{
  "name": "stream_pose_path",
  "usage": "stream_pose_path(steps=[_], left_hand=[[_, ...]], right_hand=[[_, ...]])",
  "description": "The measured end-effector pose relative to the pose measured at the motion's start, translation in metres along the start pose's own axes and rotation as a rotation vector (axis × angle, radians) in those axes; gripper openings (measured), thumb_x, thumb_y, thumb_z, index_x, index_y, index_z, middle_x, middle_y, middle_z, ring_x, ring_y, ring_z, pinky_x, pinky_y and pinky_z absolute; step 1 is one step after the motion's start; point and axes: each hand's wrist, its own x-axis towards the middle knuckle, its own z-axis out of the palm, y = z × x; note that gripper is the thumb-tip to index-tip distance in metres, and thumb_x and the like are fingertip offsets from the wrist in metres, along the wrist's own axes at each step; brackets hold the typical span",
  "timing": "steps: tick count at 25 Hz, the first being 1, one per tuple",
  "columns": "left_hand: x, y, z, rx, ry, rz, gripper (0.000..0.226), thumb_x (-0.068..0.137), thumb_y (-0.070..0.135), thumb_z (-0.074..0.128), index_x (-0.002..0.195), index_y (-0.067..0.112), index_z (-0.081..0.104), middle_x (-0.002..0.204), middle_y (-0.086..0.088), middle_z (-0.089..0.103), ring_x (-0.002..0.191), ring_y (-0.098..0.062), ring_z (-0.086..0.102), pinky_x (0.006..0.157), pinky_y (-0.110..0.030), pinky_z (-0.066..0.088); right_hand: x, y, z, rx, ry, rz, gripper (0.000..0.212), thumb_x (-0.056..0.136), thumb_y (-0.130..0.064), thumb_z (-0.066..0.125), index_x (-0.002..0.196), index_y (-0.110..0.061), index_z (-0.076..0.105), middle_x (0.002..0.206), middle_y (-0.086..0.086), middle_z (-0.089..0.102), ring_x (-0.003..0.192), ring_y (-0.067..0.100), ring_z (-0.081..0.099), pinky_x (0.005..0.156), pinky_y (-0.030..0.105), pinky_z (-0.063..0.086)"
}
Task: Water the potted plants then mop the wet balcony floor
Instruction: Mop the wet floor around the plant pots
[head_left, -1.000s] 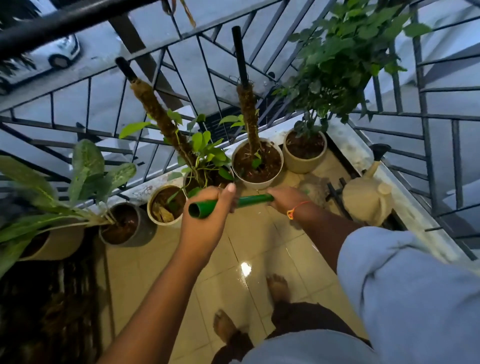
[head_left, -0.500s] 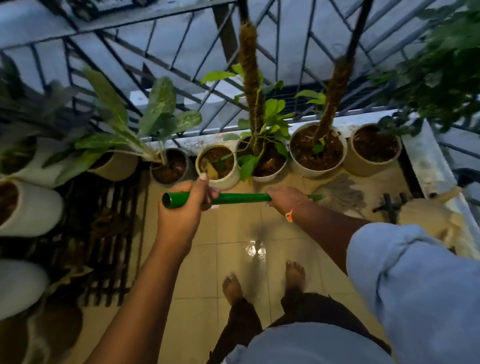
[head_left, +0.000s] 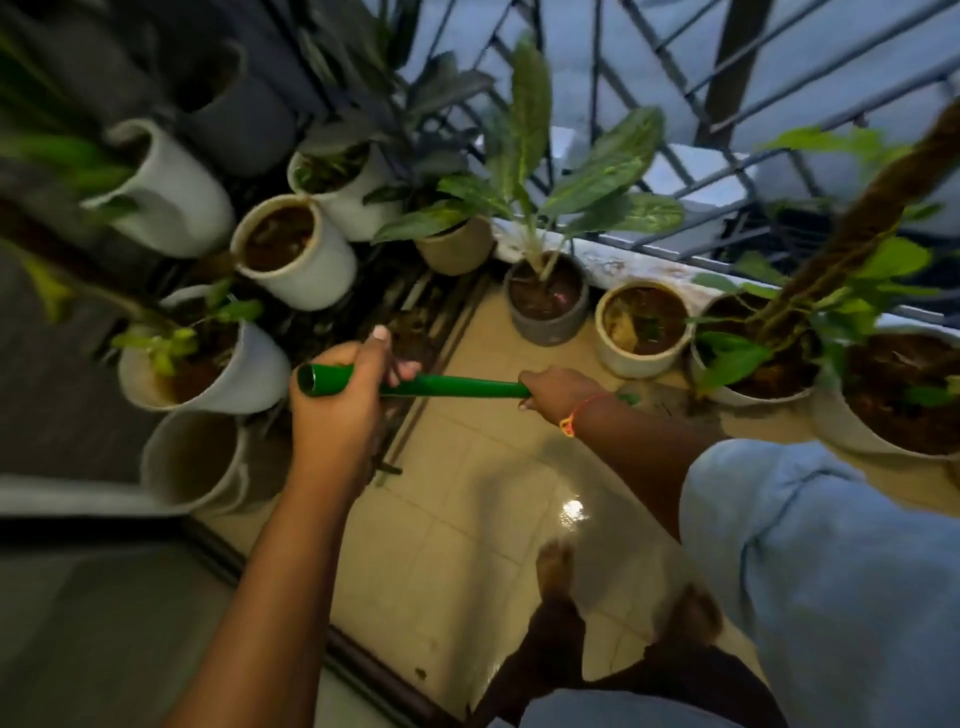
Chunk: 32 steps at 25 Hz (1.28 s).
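Both my hands hold a green mop handle (head_left: 452, 387) that lies almost level across the middle of the view. My left hand (head_left: 337, 405) grips its near, open end. My right hand (head_left: 558, 392), with an orange band at the wrist, grips it further along. The mop head is hidden behind my right arm. Below the handle the cream tiled floor (head_left: 467, 519) is wet and shines with a bright reflection. Potted plants ring the floor: a grey pot (head_left: 548, 301), a cream pot (head_left: 644, 327) and white pots (head_left: 293, 254) on the left.
A dark metal railing (head_left: 727, 104) runs behind the pots along a low white ledge (head_left: 649, 262). A dark floor grating (head_left: 410, 317) lies between the left pots and the tiles. My bare feet (head_left: 556, 571) stand on the wet tiles. A door track (head_left: 322, 629) crosses at bottom left.
The view has swung left, bringing the cluster of white pots into sight and pushing the moss-pole plants to the right edge. Both hands still grip the handle the same way.
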Motion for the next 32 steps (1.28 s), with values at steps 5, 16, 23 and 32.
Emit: stream_pose_path(steps=[5, 16, 23, 32], left_hand=[[0.040, 0.000, -0.050, -0.025, 0.124, -0.058, 0.042, 0.104, 0.025, 0.062, 0.063, 0.015, 0.060, 0.068, -0.004, 0.069, 0.083, -0.020, 0.079, 0.096, -0.052, 0.060], [0.055, 0.011, -0.041, 0.268, 0.029, 0.138, 0.040, 0.104, 0.028, 0.061, 0.065, 0.026, 0.071, 0.076, -0.019, 0.073, 0.080, -0.033, 0.071, 0.078, -0.049, 0.058], [0.056, 0.029, -0.028, 0.210, -0.015, 0.073, 0.050, 0.104, 0.033, 0.055, 0.056, 0.037, 0.070, 0.069, 0.009, 0.075, 0.086, -0.012, 0.078, 0.094, -0.046, 0.059], [0.009, 0.063, 0.066, 0.085, -0.226, 0.140, 0.047, 0.108, 0.015, 0.052, 0.061, 0.017, 0.054, 0.067, -0.010, 0.062, 0.078, -0.023, 0.075, 0.078, -0.027, 0.060]], right_hand=[[0.073, -0.063, -0.008, -0.041, -0.031, -0.102, 0.039, 0.100, -0.040, 0.059, 0.127, -0.012, 0.056, 0.113, 0.020, 0.066, 0.102, 0.038, 0.065, 0.072, 0.034, 0.041], [0.132, -0.098, -0.015, 0.123, 0.069, -0.086, 0.024, 0.102, -0.033, 0.054, 0.122, -0.022, 0.058, 0.090, 0.004, 0.056, 0.093, 0.031, 0.064, 0.069, 0.033, 0.038], [0.096, -0.079, -0.016, 0.174, 0.167, -0.051, 0.023, 0.098, -0.038, 0.055, 0.116, -0.024, 0.060, 0.093, 0.008, 0.065, 0.092, 0.033, 0.065, 0.067, 0.033, 0.039], [-0.031, 0.024, -0.016, 0.184, 0.257, 0.128, 0.032, 0.098, -0.042, 0.054, 0.124, -0.023, 0.058, 0.099, 0.016, 0.070, 0.093, 0.038, 0.066, 0.071, 0.038, 0.049]])
